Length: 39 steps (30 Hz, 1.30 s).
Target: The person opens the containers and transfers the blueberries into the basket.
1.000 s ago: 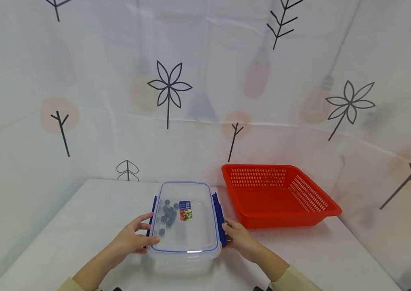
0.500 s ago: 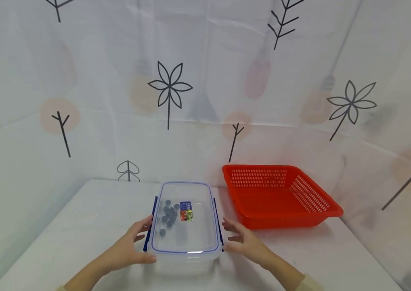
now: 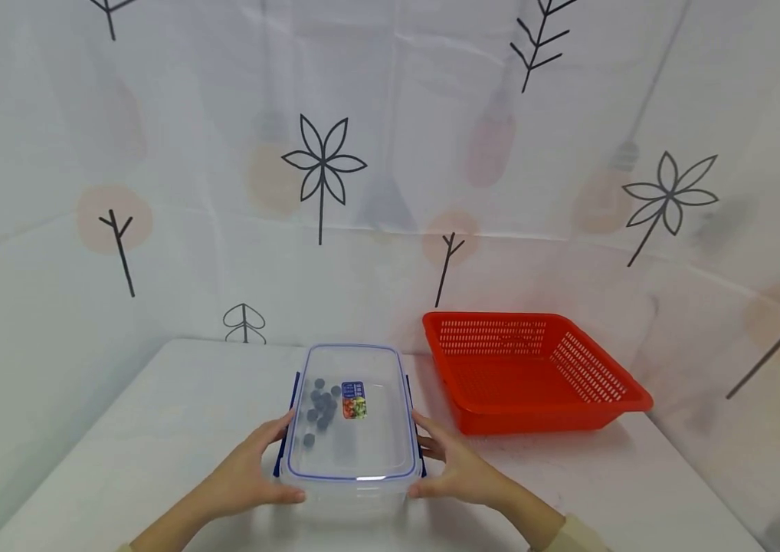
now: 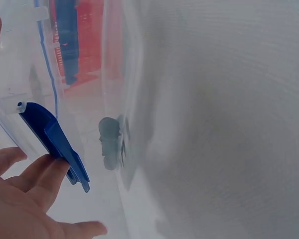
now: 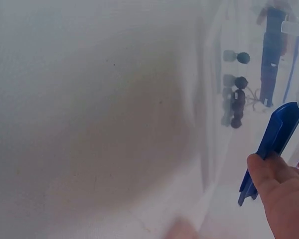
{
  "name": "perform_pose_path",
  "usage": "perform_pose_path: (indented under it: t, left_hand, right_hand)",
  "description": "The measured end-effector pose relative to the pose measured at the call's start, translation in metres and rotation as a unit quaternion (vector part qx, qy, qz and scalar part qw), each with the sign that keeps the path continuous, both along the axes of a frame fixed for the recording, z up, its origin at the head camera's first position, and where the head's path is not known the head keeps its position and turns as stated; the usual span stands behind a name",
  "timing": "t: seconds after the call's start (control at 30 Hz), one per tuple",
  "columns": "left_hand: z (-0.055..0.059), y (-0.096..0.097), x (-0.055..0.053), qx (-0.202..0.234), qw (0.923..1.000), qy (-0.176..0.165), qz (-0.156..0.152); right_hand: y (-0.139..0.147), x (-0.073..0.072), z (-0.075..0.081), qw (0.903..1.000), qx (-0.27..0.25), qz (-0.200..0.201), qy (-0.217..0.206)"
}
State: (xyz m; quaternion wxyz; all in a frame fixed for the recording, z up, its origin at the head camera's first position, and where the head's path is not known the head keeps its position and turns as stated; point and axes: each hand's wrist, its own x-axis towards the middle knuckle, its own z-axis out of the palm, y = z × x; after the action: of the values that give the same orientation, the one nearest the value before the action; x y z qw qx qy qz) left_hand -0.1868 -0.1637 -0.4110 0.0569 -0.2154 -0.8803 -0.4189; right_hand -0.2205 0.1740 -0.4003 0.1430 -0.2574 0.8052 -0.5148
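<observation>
We watch the left hand point(image 3: 241, 474) and right hand point(image 3: 462, 469) flank the clear container point(image 3: 355, 502) on the white table point(image 3: 149, 429) — fingers loosely spread, gripping nothing, fingertips touching the left latch point(image 4: 54, 137) and right latch point(image 5: 280, 130), both flared out from the lid point(image 3: 379, 448); inside, we spot dark balls point(image 3: 323, 404) toward the left — and the red basket point(image 3: 528, 422) sits near, to the right

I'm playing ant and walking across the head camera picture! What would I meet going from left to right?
Left hand → little dark balls → colourful sticker on the clear box lid → right hand → red basket.
</observation>
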Motion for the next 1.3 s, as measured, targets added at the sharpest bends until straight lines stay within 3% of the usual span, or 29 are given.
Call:
perform_pose_path:
  t: [0.13, 0.27, 0.57, 0.8, 1.03, 1.3]
  left_hand:
    - [0.0038, 0.0016, 0.0018, -0.027, 0.9991, -0.008, 0.032]
    - [0.0047, 0.0019, 0.0028, -0.045, 0.998, -0.005, 0.044]
    - [0.0014, 0.001, 0.0028, -0.034, 0.9983, -0.006, 0.048]
    - [-0.0024, 0.0003, 0.0021, -0.024, 0.9985, -0.01, 0.048]
    - [-0.0027, 0.0014, 0.0013, -0.005, 0.9974, -0.05, 0.051]
    - [-0.0016, 0.0015, 0.0001, 0.02, 0.997, -0.065, 0.037]
  right_hand:
    - [-0.0004, 0.0013, 0.0008, 0.9999, 0.012, -0.011, 0.004]
    - [-0.0016, 0.0019, 0.0015, 0.9997, 0.014, -0.014, 0.013]
    - [-0.0064, 0.0034, 0.0047, 0.9994, -0.008, -0.022, -0.024]
    - [-0.0062, 0.0031, 0.0027, 0.9992, -0.003, -0.032, -0.025]
    - [-0.0035, 0.0017, -0.0018, 0.9995, -0.011, -0.026, -0.013]
    - [-0.0026, 0.0007, 0.0025, 0.9994, -0.012, -0.022, -0.022]
